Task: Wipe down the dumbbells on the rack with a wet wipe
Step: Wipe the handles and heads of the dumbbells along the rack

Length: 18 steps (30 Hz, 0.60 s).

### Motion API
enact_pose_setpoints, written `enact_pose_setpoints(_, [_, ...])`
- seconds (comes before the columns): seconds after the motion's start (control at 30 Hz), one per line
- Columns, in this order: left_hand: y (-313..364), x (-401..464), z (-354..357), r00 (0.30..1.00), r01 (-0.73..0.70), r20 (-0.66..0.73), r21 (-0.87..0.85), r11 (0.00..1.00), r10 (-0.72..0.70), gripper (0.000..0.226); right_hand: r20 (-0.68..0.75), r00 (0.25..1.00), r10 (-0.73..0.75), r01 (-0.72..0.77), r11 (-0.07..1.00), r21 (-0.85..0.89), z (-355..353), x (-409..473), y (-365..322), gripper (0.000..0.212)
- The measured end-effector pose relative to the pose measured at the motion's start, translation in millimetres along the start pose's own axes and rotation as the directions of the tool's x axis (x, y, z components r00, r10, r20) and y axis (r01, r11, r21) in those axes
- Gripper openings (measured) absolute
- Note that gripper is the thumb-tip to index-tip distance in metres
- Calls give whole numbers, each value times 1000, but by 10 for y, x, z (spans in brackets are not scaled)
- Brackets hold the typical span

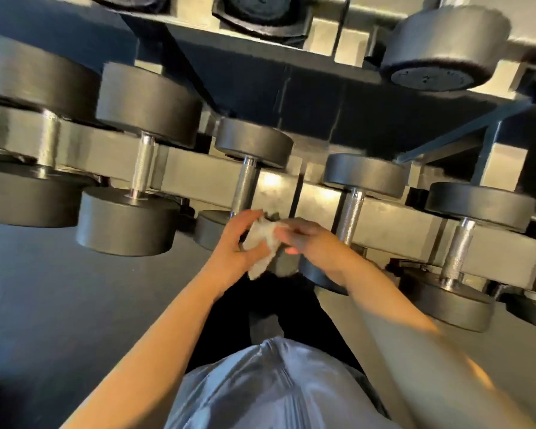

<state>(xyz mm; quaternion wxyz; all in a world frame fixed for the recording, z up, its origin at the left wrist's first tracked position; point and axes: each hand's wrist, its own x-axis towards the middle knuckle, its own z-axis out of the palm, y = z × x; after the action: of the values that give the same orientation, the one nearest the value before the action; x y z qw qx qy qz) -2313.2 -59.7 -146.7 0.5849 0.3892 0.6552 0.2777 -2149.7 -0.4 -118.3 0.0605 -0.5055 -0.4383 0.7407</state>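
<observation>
A crumpled white wet wipe sits between both hands in front of the rack. My left hand holds its lower part with curled fingers. My right hand pinches its upper right edge. Just behind the hands a dark round-headed dumbbell with a knurled steel handle lies on the lower tier of the grey rack. Its near head is partly hidden by my left hand. The whole view is motion-blurred.
More dumbbells line the lower tier: a larger one to the left, two to the right. The upper tier holds further dumbbells. Dark gym floor lies at the lower left. My grey shirt fills the bottom centre.
</observation>
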Motion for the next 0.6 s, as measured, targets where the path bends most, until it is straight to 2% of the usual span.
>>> enact_pose_setpoints(0.1, [166, -101, -315, 993, 108, 65, -100, 989, -102, 31, -20, 1000, 17, -16, 998, 59, 254, 47, -204, 18])
enact_pose_setpoints(0.2, [227, -166, -592, 982, 183, 17, -285, 941, -186, 19, -1, 999, 49, -49, 999, 10, 515, 123, -428, 19])
enact_pose_setpoints(0.27, [231, -169, -805, 972, 206, -33, -369, 906, -234, 11, -9, 998, 58, -57, 996, 69, 702, 215, -566, 21])
enact_pose_setpoints(0.33, [217, -163, -1068, 955, 222, -88, -424, 878, -284, 13, -50, 995, 84, -74, 982, 173, 904, 321, -684, 21])
enact_pose_setpoints(0.4, [221, -190, -1387, 940, 265, -48, -522, 811, -338, 19, -49, 989, 136, -122, 967, 225, 1150, 436, -811, 33])
enact_pose_setpoints(0.47, [203, -244, -1737, 946, 258, -31, -535, 804, -323, 15, -59, 984, 166, -154, 974, 168, 1469, 571, -936, 50])
enact_pose_setpoints(0.5, [191, -269, -1918, 948, 250, -46, -500, 829, -314, 21, -89, 982, 167, -156, 981, 119, 1647, 653, -1001, 51])
enact_pose_setpoints(0.6, [100, -298, -2410, 942, 262, -42, -527, 808, -334, 27, -202, 975, 89, -90, 996, 1, 2107, 906, -1144, 15])
